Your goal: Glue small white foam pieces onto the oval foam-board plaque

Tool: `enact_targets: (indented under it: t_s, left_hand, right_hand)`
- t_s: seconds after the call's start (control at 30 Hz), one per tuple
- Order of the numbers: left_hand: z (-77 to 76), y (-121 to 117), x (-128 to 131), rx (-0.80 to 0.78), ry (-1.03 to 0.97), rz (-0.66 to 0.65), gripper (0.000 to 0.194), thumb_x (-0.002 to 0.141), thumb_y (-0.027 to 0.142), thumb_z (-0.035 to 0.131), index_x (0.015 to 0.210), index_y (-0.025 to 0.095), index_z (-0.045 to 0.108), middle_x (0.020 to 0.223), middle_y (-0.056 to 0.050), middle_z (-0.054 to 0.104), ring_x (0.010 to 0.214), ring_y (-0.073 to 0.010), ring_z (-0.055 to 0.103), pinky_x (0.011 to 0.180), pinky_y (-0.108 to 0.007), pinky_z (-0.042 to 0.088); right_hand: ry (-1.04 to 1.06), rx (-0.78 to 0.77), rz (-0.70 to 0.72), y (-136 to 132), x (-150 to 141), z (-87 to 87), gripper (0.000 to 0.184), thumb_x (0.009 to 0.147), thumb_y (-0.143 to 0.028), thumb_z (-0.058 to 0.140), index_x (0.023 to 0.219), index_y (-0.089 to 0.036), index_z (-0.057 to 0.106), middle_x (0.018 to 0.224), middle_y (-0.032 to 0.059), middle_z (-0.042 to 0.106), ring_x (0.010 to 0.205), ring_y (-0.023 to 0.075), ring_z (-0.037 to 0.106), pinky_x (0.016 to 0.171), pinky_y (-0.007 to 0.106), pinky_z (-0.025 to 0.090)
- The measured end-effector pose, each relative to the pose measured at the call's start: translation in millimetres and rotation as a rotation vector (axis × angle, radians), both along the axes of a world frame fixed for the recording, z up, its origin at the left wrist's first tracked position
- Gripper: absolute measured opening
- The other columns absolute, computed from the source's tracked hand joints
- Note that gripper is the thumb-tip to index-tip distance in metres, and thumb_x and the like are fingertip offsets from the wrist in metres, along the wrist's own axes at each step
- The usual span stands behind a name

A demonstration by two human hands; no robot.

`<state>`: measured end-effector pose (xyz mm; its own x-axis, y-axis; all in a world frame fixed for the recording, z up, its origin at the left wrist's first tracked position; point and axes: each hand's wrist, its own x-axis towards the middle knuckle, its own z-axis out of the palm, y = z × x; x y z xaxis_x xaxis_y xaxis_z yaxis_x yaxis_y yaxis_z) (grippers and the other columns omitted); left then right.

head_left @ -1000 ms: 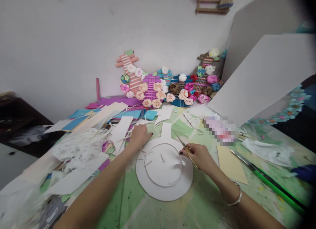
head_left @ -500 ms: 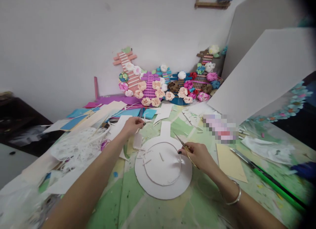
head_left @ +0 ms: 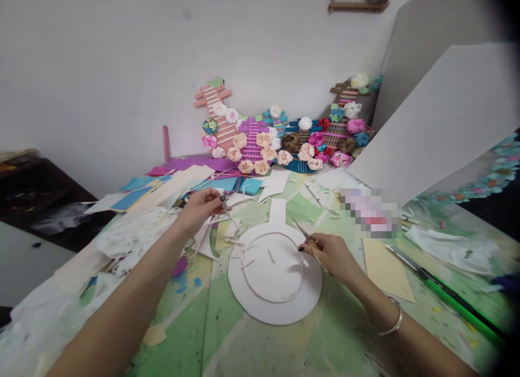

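Observation:
My left hand (head_left: 206, 206) is closed in a pinch above the left part of the table, with a thin white strip (head_left: 232, 221) at its fingertips. My right hand (head_left: 331, 253) is wrapped round the gold handles of a pair of scissors (head_left: 305, 235), whose blades point up and away to the left. Between my hands lies a white card disc (head_left: 276, 313) with a straight neck at its far side. A smaller white disc (head_left: 268, 282) rests on it, with several short white strips on top. The right fingertips are at the disc's right edge.
Left lies a heap of white strips (head_left: 125, 239); coloured sheets (head_left: 219, 186) are behind it. Flower-decorated guitar-shaped crafts (head_left: 254, 138) lean on the wall. Right are a yellow card (head_left: 385, 268), a green utility knife (head_left: 450, 298) and a large white board (head_left: 430, 122).
My left hand has drawn back to the left, and a thin white strip now shows at its fingertips. My right hand keeps the scissors by the disc. The view has shifted slightly.

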<state>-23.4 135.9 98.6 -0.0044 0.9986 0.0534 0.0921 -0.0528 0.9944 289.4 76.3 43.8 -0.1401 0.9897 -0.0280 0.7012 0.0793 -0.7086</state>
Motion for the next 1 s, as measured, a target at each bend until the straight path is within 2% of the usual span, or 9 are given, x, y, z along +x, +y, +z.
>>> enact_targets:
  t_s: [0.13,0.3,0.43,0.5,0.73,0.83,1.0]
  left_hand:
    - [-10.1,-13,7,-0.008,-0.179,0.005,0.032,0.063,0.032,0.075,0.076,0.017,0.051,0.063,0.003,0.062,0.066,-0.0162,0.066,0.066,-0.028,0.052]
    - [-11.0,-33,23,0.008,-0.377,0.017,0.027,0.067,0.026,0.072,0.079,0.017,0.050,0.064,0.003,0.060,0.067,-0.0134,0.064,0.063,-0.024,0.050]
    - [-13.1,-53,43,-0.010,-0.425,0.048,0.027,0.066,0.023,0.072,0.078,0.018,0.048,0.063,0.004,0.057,0.062,-0.0112,0.060,0.059,-0.022,0.048]
    - [-15.9,-62,52,0.012,-0.413,0.072,0.025,0.067,0.023,0.071,0.078,0.017,0.048,0.062,0.004,0.057,0.061,-0.0102,0.058,0.059,-0.022,0.047]
    - [-27.1,-75,61,0.151,-0.283,0.159,0.019,0.074,0.022,0.065,0.077,0.017,0.048,0.061,0.003,0.058,0.059,-0.0087,0.055,0.057,-0.019,0.044]
    - [-29.7,-78,58,0.206,-0.157,0.181,0.017,0.076,0.023,0.064,0.078,0.018,0.048,0.063,0.002,0.059,0.059,-0.0094,0.056,0.057,-0.020,0.044]
    - [-31.1,-86,59,0.224,0.014,0.125,0.017,0.076,0.029,0.062,0.076,0.019,0.049,0.065,0.001,0.058,0.061,-0.0121,0.058,0.058,-0.023,0.046]
  right_hand:
    - [0.098,-0.080,0.031,-1,-2,-3.5,0.036,0.074,-0.051,0.055,0.063,-0.017,0.057,0.047,-0.0040,0.036,0.048,0.0106,0.030,0.047,0.024,0.021]
    - [0.302,-0.324,0.180,-18,-23,-2.0,0.055,0.084,-0.061,0.029,0.083,-0.015,0.059,0.040,-0.0082,0.030,0.033,0.0090,0.030,0.036,0.023,0.025]
    - [0.598,-0.444,0.312,-31,-40,-0.8,0.064,0.084,-0.066,0.026,0.079,-0.012,0.060,0.045,-0.0067,0.034,0.033,0.0073,0.035,0.036,0.021,0.030]
    - [0.707,-0.494,0.356,-34,-44,-3.6,0.063,0.084,-0.066,0.031,0.079,-0.011,0.061,0.045,-0.0057,0.037,0.033,0.0067,0.036,0.035,0.020,0.030]
    - [0.775,-0.514,0.386,-31,-42,-17.9,0.057,0.086,-0.061,0.036,0.080,-0.010,0.063,0.046,-0.0055,0.040,0.032,0.0066,0.040,0.033,0.019,0.032]
    - [0.758,-0.523,0.396,-31,-43,-15.5,0.053,0.085,-0.058,0.041,0.081,-0.010,0.064,0.045,-0.0063,0.039,0.032,0.0062,0.038,0.033,0.019,0.031]
    - [0.713,-0.555,0.367,-35,-53,-2.0,0.056,0.083,-0.062,0.041,0.079,-0.010,0.062,0.047,-0.0063,0.038,0.034,0.0060,0.037,0.034,0.019,0.030]
